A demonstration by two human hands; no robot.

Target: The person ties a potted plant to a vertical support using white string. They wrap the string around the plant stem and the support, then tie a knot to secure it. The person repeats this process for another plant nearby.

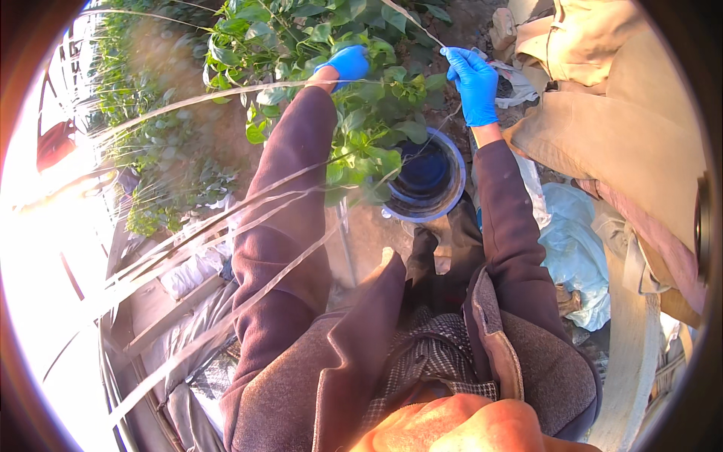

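Observation:
My left hand (345,63), in a blue disposable glove, reaches into a leafy green plant (356,121). Its fingers are partly hidden by foliage, so what they touch cannot be made out. To the right, my right hand (474,87), gloved the same way, pinches a pale strand of twine (415,21) between thumb and fingertips. The strand slants up and left from the fingers; a thinner one hangs below the hand toward the bucket. Beneath the plant stands a dark blue round bucket (458,189), its inside dark and partly covered by leaves.
Several pale strands (226,223) cross close before the camera on the left. Tan cloth sheeting (615,124) hangs at the right, above a light blue plastic bag (573,243). More green plants (164,141) grow at the left, beside strong glare. A grey ledge (169,316) runs lower left.

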